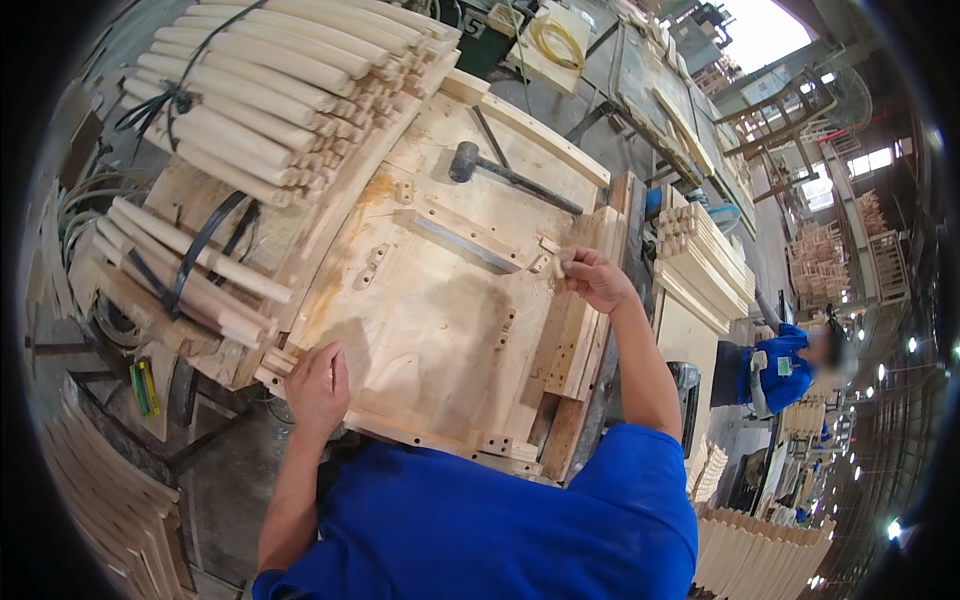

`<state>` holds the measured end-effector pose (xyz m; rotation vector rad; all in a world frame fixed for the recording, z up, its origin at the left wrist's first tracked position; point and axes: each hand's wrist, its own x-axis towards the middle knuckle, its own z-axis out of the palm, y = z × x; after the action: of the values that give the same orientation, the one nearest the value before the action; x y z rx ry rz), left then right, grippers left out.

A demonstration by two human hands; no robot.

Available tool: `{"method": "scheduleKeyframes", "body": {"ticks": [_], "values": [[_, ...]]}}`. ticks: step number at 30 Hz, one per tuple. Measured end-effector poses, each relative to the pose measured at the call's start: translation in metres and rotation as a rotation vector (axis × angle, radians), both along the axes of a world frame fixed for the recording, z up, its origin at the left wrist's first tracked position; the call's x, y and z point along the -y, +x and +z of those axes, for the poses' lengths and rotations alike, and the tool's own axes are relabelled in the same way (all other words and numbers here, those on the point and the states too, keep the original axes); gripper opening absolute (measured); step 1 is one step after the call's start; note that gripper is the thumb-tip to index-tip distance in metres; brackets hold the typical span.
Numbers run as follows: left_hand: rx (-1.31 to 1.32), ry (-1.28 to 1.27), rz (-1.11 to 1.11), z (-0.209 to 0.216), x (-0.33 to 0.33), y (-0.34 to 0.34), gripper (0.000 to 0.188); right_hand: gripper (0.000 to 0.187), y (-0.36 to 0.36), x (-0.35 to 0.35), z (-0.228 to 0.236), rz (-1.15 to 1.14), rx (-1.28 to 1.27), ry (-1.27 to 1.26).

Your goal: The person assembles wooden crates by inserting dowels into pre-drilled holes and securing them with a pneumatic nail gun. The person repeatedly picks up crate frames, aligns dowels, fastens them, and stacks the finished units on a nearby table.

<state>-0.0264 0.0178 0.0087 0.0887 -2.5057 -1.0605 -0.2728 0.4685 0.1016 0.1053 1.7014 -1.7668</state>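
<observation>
My right hand (pixel 600 281) pinches a small pale wooden dowel (pixel 559 268) between thumb and fingertips. It is over the right side of a shallow wooden work tray (pixel 420 345), beside small wooden pieces. My left hand (pixel 318 387) is at the tray's near-left corner, fingers curled together next to a wooden block end (pixel 279 362). Whatever those fingers hold, if anything, is hidden. A black-headed mallet (pixel 465 163) lies across the far part of the tray. Nearer than the mallet, a wooden strip with a grey metal bar (pixel 462 243) runs slantwise.
Strapped bundles of pale wooden rods (pixel 270 90) are piled on the left. Wooden slats (pixel 703 262) are stacked to the right. A co-worker in blue (pixel 782 370) stands farther right. Curved wooden parts (pixel 105 510) fill the lower left, and a yellow hose coil (pixel 557 45) lies at the back.
</observation>
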Motion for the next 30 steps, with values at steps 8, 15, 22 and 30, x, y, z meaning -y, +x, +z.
{"method": "scheduleKeyframes", "body": {"ticks": [8,15,22,30], "values": [[-0.134,0.188,0.236,0.019,0.038,0.088,0.018,0.004,0.071,0.170,0.082,-0.040,-0.138,-0.237],[0.149,0.279,0.630,-0.037,0.087,0.255,0.017,0.011,0.229,0.397,0.040,0.529,0.222,-0.370],[0.463,0.384,1.123,-0.052,0.089,0.431,0.022,0.009,0.338,0.636,-0.087,0.621,0.707,-0.289],[0.607,0.615,1.436,-0.048,0.078,0.550,0.029,0.007,0.329,0.843,-0.156,0.361,0.043,-0.019]]}}
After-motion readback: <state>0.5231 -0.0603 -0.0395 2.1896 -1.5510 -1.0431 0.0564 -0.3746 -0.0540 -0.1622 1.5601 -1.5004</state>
